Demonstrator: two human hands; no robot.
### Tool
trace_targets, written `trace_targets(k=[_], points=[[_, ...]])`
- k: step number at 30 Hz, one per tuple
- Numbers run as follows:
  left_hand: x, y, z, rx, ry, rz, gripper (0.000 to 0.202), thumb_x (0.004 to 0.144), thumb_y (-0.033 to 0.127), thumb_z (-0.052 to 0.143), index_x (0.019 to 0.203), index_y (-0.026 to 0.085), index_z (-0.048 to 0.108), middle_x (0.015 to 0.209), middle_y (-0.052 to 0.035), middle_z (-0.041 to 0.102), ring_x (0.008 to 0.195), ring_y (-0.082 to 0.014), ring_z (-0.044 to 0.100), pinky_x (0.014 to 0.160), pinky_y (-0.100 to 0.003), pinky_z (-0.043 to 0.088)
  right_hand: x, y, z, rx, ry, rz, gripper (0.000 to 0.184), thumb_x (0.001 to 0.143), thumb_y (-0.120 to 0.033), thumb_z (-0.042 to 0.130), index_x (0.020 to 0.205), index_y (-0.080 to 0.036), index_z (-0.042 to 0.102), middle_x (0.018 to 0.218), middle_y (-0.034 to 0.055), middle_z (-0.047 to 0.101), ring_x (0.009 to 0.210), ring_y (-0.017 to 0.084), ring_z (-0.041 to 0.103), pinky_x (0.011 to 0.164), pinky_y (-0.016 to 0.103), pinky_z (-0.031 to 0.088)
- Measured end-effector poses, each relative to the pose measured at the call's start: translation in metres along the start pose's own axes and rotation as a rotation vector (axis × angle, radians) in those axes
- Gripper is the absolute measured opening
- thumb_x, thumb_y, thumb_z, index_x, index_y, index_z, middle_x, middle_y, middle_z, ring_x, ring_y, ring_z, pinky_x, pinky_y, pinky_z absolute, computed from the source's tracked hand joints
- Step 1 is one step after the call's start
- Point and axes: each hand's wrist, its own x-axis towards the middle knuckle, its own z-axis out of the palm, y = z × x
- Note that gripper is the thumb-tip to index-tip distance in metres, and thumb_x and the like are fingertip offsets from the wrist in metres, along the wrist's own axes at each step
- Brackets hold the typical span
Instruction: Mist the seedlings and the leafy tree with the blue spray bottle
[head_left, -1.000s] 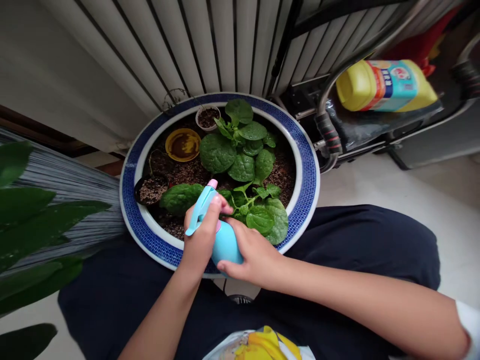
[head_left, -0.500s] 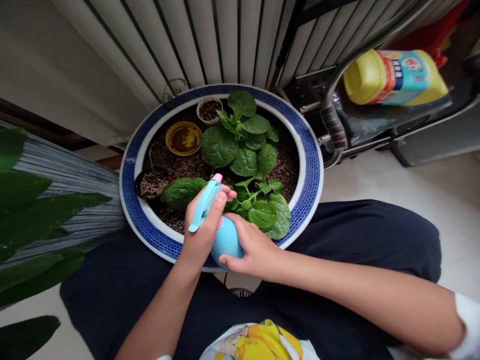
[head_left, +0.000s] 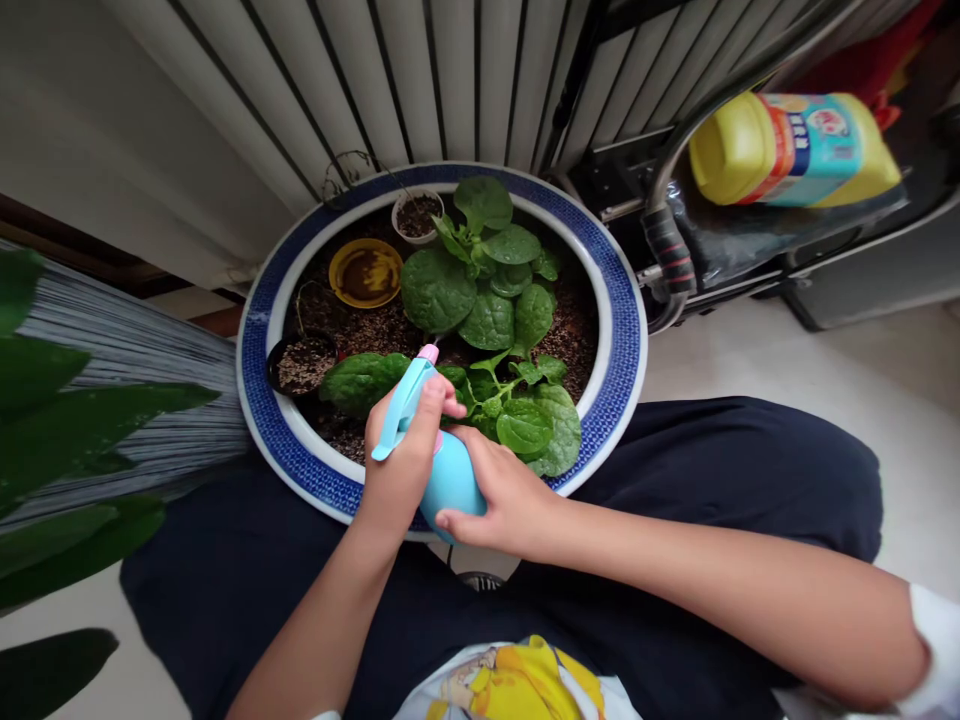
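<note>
A light blue spray bottle point(head_left: 454, 482) with a pink nozzle is held in both hands over the near side of a large planter point(head_left: 624, 330) with a blue-and-white rim. My left hand point(head_left: 400, 455) is closed round the bottle's neck and trigger head. Around the bottle's body wraps my right hand point(head_left: 504, 492), its thumb along the near side. The nozzle points away from me, towards leafy green plants point(head_left: 480, 270) growing in dark soil. One broad leaf point(head_left: 364, 383) lies just left of the nozzle; another leafy plant point(head_left: 525, 426) sits beyond my right hand.
Within the planter are a yellow dish point(head_left: 366, 273), a white pot point(head_left: 416, 215) and a black pot point(head_left: 302, 364). A ribbed radiator point(head_left: 450, 80) stands behind. At right, a metal-framed cart point(head_left: 667, 240) carries a yellow jug point(head_left: 795, 150). Large leaves point(head_left: 97, 440) hang at left.
The view has shifted very slightly. My left hand and the sprayer head sit a little further left; both hands keep their grip on the bottle.
</note>
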Motion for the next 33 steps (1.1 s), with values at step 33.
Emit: trace_targets(k=[33], points=[[-0.026, -0.014, -0.033, -0.092, 0.06, 0.031, 0.018, 0.087, 0.038, 0.061, 0.084, 0.02, 0.06, 0.08, -0.0015, 0.06, 0.08, -0.0172, 0.064, 0.082, -0.032, 0.054, 0.004, -0.005, 0.022, 0.031, -0.139, -0.135, 0.078, 0.065, -0.041, 0.077, 0.131, -0.015, 0.045, 0.127, 0.016, 0.059, 0.113, 0.034, 0.059, 0.094, 0.047, 0.047]])
